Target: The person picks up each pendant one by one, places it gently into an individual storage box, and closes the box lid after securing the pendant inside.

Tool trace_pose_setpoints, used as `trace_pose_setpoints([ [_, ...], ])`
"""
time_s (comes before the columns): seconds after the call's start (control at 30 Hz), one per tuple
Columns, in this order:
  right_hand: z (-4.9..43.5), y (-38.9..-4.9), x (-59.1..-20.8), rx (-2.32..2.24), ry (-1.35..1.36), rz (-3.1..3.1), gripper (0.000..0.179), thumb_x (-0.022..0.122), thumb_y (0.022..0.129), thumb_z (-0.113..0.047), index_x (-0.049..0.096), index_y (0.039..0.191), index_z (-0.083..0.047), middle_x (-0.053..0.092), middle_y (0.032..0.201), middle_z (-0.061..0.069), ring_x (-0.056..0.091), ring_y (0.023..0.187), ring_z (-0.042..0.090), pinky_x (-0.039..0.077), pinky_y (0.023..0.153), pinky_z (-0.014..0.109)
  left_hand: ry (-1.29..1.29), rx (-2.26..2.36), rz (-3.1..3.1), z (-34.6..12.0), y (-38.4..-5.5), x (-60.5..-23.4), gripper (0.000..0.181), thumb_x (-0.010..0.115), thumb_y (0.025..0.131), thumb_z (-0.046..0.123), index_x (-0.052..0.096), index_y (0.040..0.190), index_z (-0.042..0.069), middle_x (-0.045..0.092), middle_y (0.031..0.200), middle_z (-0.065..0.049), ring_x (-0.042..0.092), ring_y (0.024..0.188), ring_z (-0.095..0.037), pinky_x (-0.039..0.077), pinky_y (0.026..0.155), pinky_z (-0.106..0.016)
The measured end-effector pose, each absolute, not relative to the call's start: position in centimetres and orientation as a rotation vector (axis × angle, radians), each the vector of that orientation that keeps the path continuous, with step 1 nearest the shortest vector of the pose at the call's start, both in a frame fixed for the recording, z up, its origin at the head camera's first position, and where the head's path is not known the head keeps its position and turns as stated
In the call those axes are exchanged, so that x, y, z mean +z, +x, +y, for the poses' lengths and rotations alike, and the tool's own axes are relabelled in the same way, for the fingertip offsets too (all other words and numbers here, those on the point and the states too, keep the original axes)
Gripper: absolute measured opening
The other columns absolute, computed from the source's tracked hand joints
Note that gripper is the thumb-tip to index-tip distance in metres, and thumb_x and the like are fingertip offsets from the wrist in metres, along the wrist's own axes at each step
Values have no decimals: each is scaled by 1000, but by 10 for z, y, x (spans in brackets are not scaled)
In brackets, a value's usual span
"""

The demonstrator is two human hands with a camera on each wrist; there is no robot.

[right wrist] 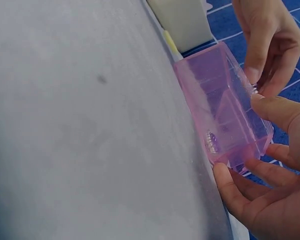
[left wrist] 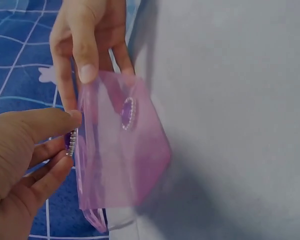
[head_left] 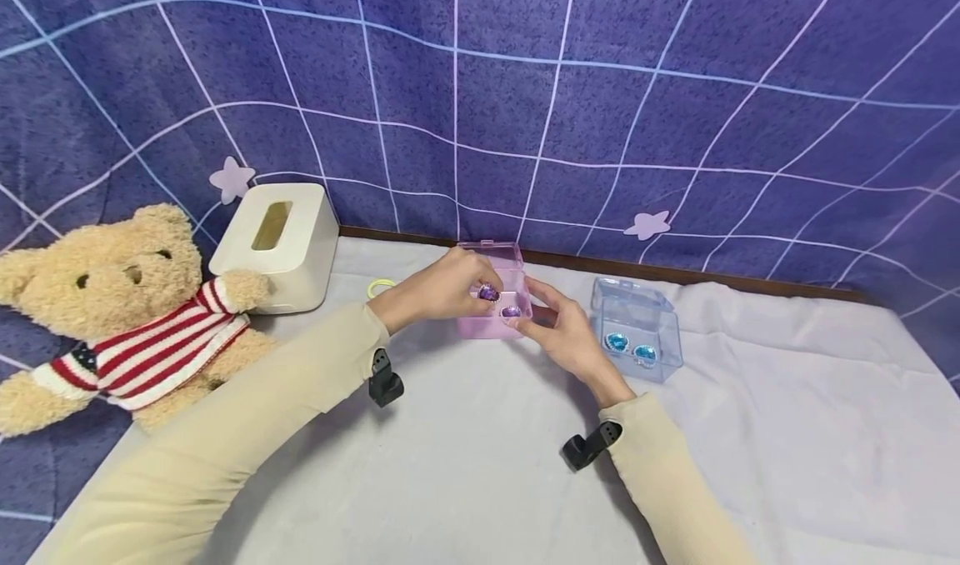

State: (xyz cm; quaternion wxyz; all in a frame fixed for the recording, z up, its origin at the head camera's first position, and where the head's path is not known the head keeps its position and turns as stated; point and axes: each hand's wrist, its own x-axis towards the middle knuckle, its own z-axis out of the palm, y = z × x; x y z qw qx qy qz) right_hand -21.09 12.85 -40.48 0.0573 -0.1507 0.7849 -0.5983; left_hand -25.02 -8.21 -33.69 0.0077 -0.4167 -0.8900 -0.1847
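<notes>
A small see-through pink box [head_left: 487, 329] stands on the white cloth with its lid raised at the back. My left hand [head_left: 450, 287] pinches an oval purple gem [left wrist: 71, 143] with a rhinestone border between thumb and fingertips, just over the box opening. A matching purple gem [right wrist: 211, 142] lies inside at the box's right end. My right hand [head_left: 564, 333] grips that end, thumb at the front rim and fingers around the side wall.
To the right, an open clear blue box [head_left: 660, 369] holds two blue gems [head_left: 617, 342]. A white tissue box [head_left: 300, 257], a yellow-green ring [head_left: 380, 283] and a teddy bear [head_left: 142, 332] are on the left. Behind the table hangs a blue grid-patterned curtain [head_left: 495, 90].
</notes>
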Motion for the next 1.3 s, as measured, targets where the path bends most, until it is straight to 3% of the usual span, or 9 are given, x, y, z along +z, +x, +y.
trace_pose_setpoints([
  [0.17, 129, -212, -404, -1821, -465, 2380, 67, 70, 87, -7, 39, 146, -4, 44, 148, 18, 60, 119, 36, 56, 83, 24, -1352, -502, -2837, -79, -258, -340, 16, 75, 78, 8, 76, 93, 5, 73, 91, -6, 65, 86, -20, 54, 80, -32],
  [0.3, 129, -212, -405, -1834, -462, 2367, 66, 69, 87, -5, 39, 146, -4, 44, 148, 18, 59, 119, 37, 56, 81, 22, -1406, -410, -2852, -76, -265, -345, 3, 76, 75, 8, 74, 78, 8, 68, 75, -4, 53, 68, -14, 46, 64, -26],
  [0.53, 128, -211, -406, -1817, -465, 2386, 67, 71, 86, -8, 40, 145, -5, 44, 148, 18, 61, 117, 36, 56, 83, 28, -1462, -337, -2880, -75, -271, -357, 8, 74, 74, 3, 71, 70, 10, 61, 62, 2, 43, 56, -8, 38, 53, -19],
  [0.73, 128, -211, -405, -1796, -467, 2409, 67, 71, 86, -9, 40, 145, -5, 43, 148, 18, 61, 117, 36, 57, 86, 35, -1452, -337, -2902, -75, -272, -361, 12, 71, 74, -1, 72, 71, 10, 65, 64, 2, 45, 57, -10, 41, 55, -20],
  [0.93, 129, -211, -406, -1778, -477, 2431, 67, 71, 86, -8, 39, 146, -5, 42, 149, 19, 60, 118, 38, 56, 87, 36, -1437, -354, -2947, -74, -273, -362, 18, 69, 75, -5, 77, 80, 10, 73, 76, -2, 59, 63, -12, 53, 64, -23],
  [1.1, 129, -212, -407, -1783, -480, 2433, 67, 71, 86, -9, 40, 145, -5, 42, 149, 19, 60, 118, 39, 56, 88, 38, -1453, -352, -2961, -74, -274, -361, 18, 68, 74, -6, 77, 80, 9, 73, 76, -2, 60, 64, -14, 54, 65, -24],
  [1.3, 128, -212, -407, -1784, -471, 2435, 67, 72, 86, -10, 41, 145, -6, 44, 148, 18, 60, 118, 37, 56, 88, 37, -1415, -465, -2958, -77, -270, -354, 18, 72, 75, 0, 76, 91, 6, 75, 90, -6, 67, 82, -19, 55, 79, -29],
])
